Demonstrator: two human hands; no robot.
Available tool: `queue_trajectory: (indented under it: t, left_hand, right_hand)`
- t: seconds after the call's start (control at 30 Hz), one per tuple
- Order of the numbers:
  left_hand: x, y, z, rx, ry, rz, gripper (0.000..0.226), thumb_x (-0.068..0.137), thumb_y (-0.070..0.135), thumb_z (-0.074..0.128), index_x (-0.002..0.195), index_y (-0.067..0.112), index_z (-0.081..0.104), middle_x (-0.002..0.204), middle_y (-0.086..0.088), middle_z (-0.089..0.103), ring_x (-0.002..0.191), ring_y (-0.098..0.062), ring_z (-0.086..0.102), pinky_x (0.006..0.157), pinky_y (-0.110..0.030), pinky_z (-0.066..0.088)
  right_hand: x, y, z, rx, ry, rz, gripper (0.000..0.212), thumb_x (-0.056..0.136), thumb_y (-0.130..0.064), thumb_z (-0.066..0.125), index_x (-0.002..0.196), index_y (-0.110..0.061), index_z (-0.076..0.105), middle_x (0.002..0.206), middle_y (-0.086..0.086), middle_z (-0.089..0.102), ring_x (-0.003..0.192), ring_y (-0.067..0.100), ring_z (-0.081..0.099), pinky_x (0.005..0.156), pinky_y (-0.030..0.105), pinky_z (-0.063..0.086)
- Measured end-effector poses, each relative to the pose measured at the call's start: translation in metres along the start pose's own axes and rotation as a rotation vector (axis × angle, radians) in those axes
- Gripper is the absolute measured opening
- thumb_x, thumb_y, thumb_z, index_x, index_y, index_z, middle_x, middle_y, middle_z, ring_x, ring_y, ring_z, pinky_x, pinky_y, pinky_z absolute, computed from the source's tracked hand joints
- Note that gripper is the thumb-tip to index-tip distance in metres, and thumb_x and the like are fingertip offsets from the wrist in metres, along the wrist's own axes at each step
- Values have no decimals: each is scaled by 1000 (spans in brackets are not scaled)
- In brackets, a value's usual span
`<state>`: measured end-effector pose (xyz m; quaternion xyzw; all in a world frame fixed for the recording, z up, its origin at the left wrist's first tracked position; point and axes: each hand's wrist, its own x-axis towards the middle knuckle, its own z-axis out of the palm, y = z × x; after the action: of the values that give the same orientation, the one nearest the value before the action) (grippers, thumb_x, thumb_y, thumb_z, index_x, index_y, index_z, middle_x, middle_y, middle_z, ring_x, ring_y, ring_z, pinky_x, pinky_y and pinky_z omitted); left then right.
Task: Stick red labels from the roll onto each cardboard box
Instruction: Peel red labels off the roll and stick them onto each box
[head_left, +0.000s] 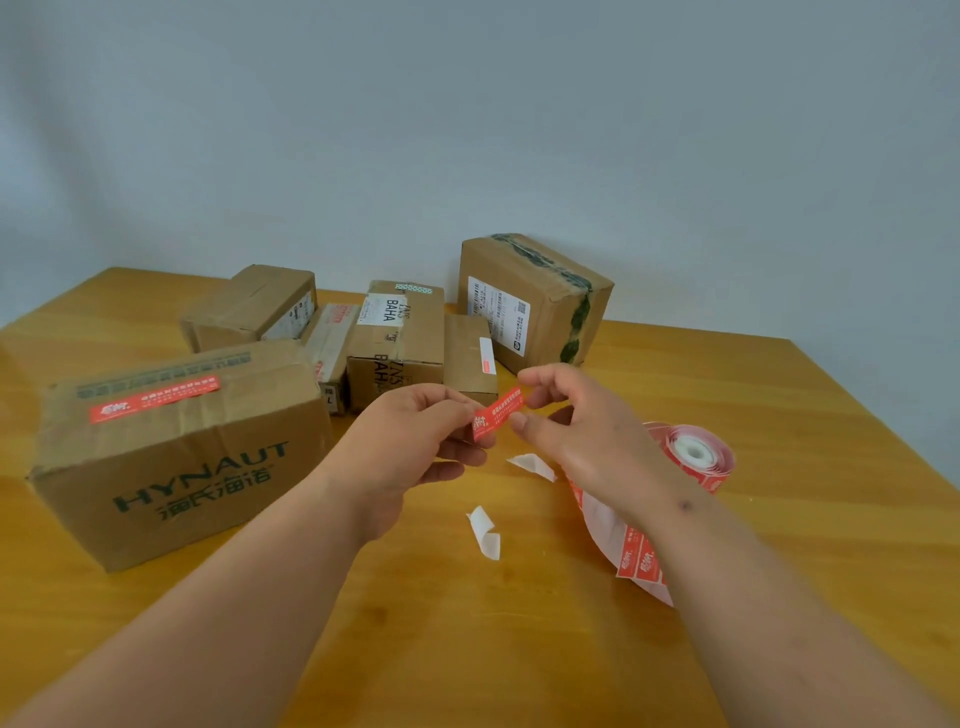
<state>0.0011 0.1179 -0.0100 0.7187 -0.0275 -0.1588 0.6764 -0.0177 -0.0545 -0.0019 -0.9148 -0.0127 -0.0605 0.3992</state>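
Observation:
My left hand (415, 441) and my right hand (576, 431) each pinch an end of one red label (497, 413), held in the air above the table. The label roll (696, 454) lies to the right, partly hidden by my right forearm, and its unrolled strip (636, 558) trails toward me. The big HYNAUT box (182, 457) at the left carries a red label (156, 397) on its top. Behind my hands stand several smaller cardboard boxes: the BAHA box (400, 343), a narrow box (467, 358), a flat box (332, 338) and a far-left box (249, 306). A taller box (535, 301) stands at the back right.
Two curled white backing scraps (485, 530) (532, 465) lie on the wooden table (415, 649) below my hands. A grey wall rises behind the boxes. The table's right edge runs diagonally past the roll.

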Motion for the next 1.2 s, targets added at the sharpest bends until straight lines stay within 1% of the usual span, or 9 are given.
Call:
queue_trajectory:
  t: [0.27, 0.37, 0.57, 0.73, 0.83, 0.93, 1.0, 1.1, 1.2]
  left_hand:
    - [3, 3, -25, 5, -32, -1, 34, 100, 32, 46, 98, 9, 70, 90, -11, 73, 78, -19, 65, 88, -42, 53]
    - [6, 0, -31, 82, -16, 37, 21, 92, 34, 61, 96, 16, 71, 86, -3, 75, 77, -15, 67, 86, -39, 56]
    - [16, -10, -33, 70, 176, 44, 16, 92, 11, 64, 104, 14, 74, 80, -2, 76, 70, -12, 70, 79, -32, 60]
    - [27, -12, -29, 189, 236, 47, 54, 98, 13, 55, 148, 20, 37, 91, 2, 74, 78, -14, 72, 78, -35, 60]
    - [31, -12, -29, 188, 195, -3, 50, 101, 9, 44, 148, 24, 35, 110, 1, 69, 94, -15, 69, 81, -31, 58]
    - [39, -20, -29, 271, 205, 18, 37, 100, 12, 44, 135, 26, 49, 98, 8, 67, 87, -10, 66, 79, -34, 59]
    - [44, -25, -26, 315, 158, 15, 31, 100, 12, 43, 125, 30, 52, 106, 11, 65, 95, -13, 64, 85, -39, 56]
    - [49, -31, -21, 324, 109, 27, 42, 100, 9, 43, 138, 28, 44, 130, 12, 57, 108, -10, 57, 85, -27, 49]
    - [49, -35, -20, 305, 122, 3, 47, 101, 12, 43, 146, 27, 36, 142, 11, 48, 117, -9, 49, 94, -28, 46]
  right_hand:
    - [21, -4, 12, 182, -78, 127, 28, 87, -34, 68, 114, -29, 62, 98, -4, 67, 93, 14, 64, 87, 37, 52]
    - [28, -8, 14, 270, -82, 148, 8, 87, -23, 68, 90, -17, 71, 80, -1, 73, 78, 16, 67, 86, 41, 54]
    - [42, -10, 18, 224, -52, 168, 14, 91, -26, 64, 84, -19, 74, 74, -2, 73, 72, 12, 64, 74, 30, 51]
    - [54, -10, 27, 164, 44, 215, 19, 93, -28, 59, 81, -21, 72, 90, 8, 70, 87, 23, 64, 76, 34, 49]
    - [63, -5, 33, 158, 90, 262, 18, 97, -29, 54, 88, -21, 68, 96, 4, 66, 92, 19, 60, 84, 39, 50]
    - [73, -1, 40, 137, 65, 266, 19, 100, -28, 47, 94, -19, 63, 106, 2, 63, 87, 11, 54, 84, 35, 48]
    - [77, 3, 45, 85, 3, 243, 20, 101, -25, 44, 95, -16, 61, 117, 6, 63, 100, 20, 58, 87, 38, 46]
    - [74, 8, 50, 0, -59, 200, 19, 101, -22, 42, 92, -15, 57, 125, 8, 62, 110, 27, 57, 91, 39, 44]
    - [64, 10, 46, -95, -103, 149, 19, 103, -25, 38, 95, -17, 53, 130, -5, 57, 103, 22, 59, 78, 32, 46]
